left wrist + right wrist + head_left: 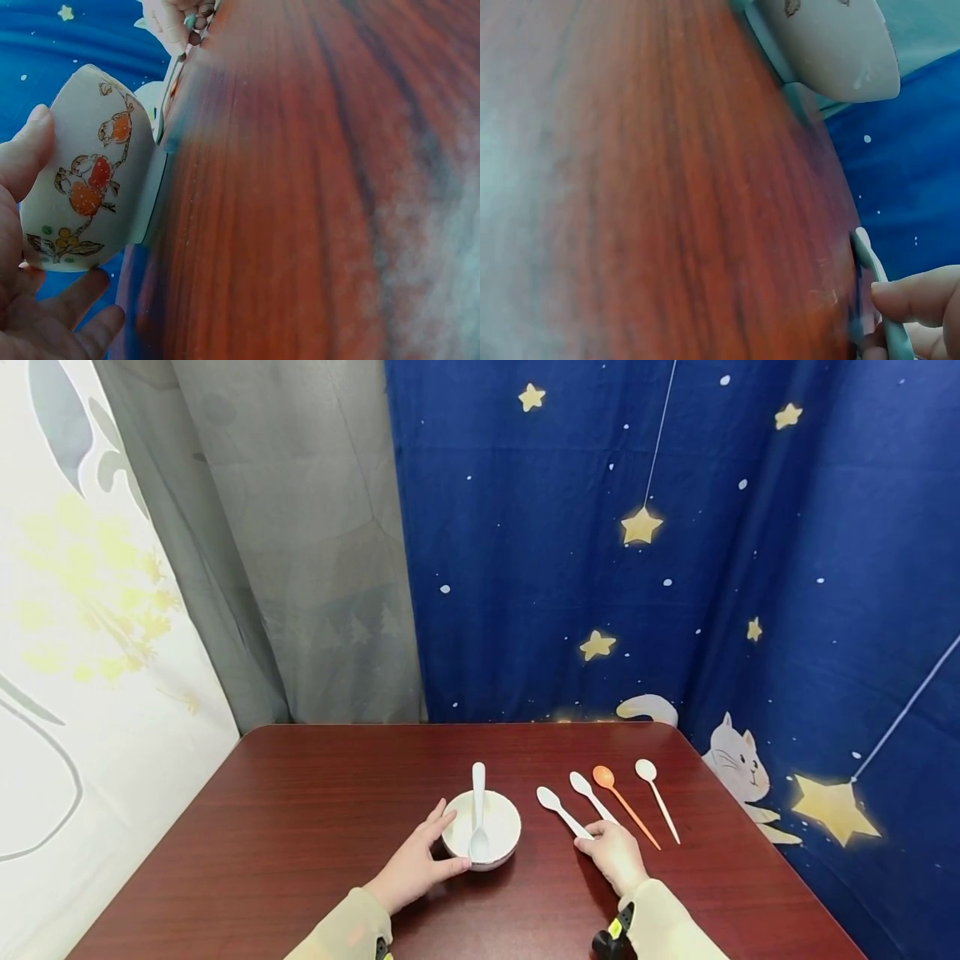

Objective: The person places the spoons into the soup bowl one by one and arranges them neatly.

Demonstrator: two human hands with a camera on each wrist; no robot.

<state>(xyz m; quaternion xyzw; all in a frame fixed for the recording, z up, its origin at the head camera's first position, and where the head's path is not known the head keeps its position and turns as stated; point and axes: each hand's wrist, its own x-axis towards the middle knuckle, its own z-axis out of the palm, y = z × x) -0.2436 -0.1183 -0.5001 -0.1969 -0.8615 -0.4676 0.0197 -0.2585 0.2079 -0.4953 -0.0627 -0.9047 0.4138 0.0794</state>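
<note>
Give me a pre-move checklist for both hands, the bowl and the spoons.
1. Left hand at bowl: ok, thumb and fingers beside its rim.
2. Bowl upright: ok.
3. Grip of right hand on leftmost white table spoon: ok, handle pinched.
4. Bowl empty: not ok, another spoon rests in it.
5. Second white table spoon clear of right hand: cannot tell, its handle end is hidden.

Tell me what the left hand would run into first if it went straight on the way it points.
Most likely the white bowl that holds a white spoon. The left hand is at its near-left side, so there seems little or no gap, though exact contact is hard to judge.
</note>
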